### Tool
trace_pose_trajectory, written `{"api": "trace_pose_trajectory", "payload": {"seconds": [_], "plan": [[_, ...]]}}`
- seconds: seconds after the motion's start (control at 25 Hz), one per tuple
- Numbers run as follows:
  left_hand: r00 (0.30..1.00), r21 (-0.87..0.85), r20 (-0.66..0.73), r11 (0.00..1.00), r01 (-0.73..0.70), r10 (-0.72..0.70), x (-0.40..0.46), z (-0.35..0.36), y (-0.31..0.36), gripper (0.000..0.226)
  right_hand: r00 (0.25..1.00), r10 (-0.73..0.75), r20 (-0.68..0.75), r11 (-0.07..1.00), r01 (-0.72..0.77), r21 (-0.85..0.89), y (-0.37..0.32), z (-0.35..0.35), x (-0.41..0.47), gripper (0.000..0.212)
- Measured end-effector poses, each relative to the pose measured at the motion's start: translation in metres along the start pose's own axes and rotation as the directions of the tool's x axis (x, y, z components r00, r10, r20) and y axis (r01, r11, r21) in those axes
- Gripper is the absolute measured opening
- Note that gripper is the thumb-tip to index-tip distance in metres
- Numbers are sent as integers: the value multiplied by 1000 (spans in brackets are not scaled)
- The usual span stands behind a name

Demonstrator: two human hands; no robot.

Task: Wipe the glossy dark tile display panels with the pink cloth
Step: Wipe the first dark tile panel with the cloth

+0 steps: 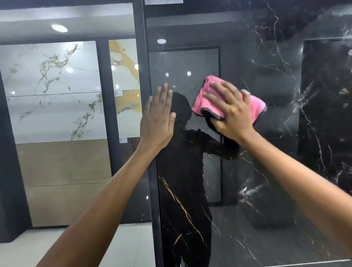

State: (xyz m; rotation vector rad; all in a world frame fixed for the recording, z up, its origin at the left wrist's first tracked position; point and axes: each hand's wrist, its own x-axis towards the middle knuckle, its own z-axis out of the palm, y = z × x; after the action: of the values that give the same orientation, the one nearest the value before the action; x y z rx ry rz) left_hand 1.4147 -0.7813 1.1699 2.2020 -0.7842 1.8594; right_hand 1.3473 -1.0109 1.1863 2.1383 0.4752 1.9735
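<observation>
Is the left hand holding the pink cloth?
No, the folded pink cloth lies under the right hand; the left hand is flat and bare.

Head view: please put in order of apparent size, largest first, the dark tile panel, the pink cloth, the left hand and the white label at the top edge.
1. dark tile panel, by far the largest
2. left hand and pink cloth: look alike; the cloth is partly covered by the right hand, so no ranking
3. white label, cut off by the frame
</observation>
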Motion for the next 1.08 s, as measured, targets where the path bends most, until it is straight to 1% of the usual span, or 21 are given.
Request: {"api": "trace_pose_trajectory", "payload": {"seconds": [0.04,0.12,0.16,0.24,0.28,0.32,0.36,0.4,0.44,0.52,0.6,0.64,0.72,0.76,0.8,0.84,0.88,0.92,0.96,1.0,1.08], "plan": [[1000,0,-4,1000,-4,4,0,0,0,60,1000,-25,-10,1000,25,8,-16,9,-13,61],[1000,4,-3,1000,-4,4,0,-2,0,59,949,-298,105,955,297,22,-62,28,-89,66],[1000,4,17,1000,4,-4,0,-3,1,60,847,-485,217,871,490,36,-83,28,-136,71],[999,8,45,1000,21,-21,1,-6,2,60,558,-714,423,658,741,132,-87,16,-190,76],[999,9,42,1000,26,-26,1,-6,3,60,498,-769,402,596,786,166,-73,13,-187,73],[999,11,35,1000,24,-24,1,-6,4,60,559,-760,333,627,764,148,-57,12,-167,69],[999,18,31,1000,18,-18,1,-5,4,60,696,-672,254,735,667,118,-41,10,-135,65],[999,25,28,1000,16,-16,0,-4,3,60,842,-512,169,859,508,71,-27,8,-96,60],[1000,31,27,999,14,-14,0,-4,1,60,935,-335,120,942,333,33,-18,7,-64,55],[1000,26,13,1000,7,-7,1,-4,1,60,989,-136,55,991,136,15,-27,12,-43,54],[1000,-15,-26,1000,12,-12,-3,-7,6,60,966,-234,109,972,233,19,-64,25,-88,63],[999,-51,-48,999,17,-19,-12,-7,11,60,911,-365,192,930,365,39,-86,29,-126,68],[999,-126,-39,992,-7,2,-42,-1,28,60,657,-651,380,743,654,143,-114,24,-201,74],[1000,-142,-9,990,-21,20,-58,3,34,61,520,-738,431,642,738,209,-116,19,-221,75],[999,-137,22,990,-27,30,-72,8,38,61,435,-792,428,569,780,261,-106,14,-225,74],[999,-117,41,993,-25,30,-81,13,39,61,447,-803,394,562,788,251,-89,11,-215,71],[999,-91,46,996,-20,24,-85,17,39,62,557,-761,333,634,748,197,-69,8,-194,67],[999,-68,47,998,-10,13,-86,20,38,63,710,-662,240,747,654,122,-46,7,-163,63],[999,-54,47,999,-1,4,-84,21,38,63,847,-510,150,860,507,63,-22,5,-127,58],[999,-50,42,999,-2,4,-83,22,38,64,938,-337,80,941,336,33,-4,3,-95,52],[1000,-53,25,999,-5,6,-85,22,38,63,997,-75,-13,997,75,15,-2,5,-72,47]]}}
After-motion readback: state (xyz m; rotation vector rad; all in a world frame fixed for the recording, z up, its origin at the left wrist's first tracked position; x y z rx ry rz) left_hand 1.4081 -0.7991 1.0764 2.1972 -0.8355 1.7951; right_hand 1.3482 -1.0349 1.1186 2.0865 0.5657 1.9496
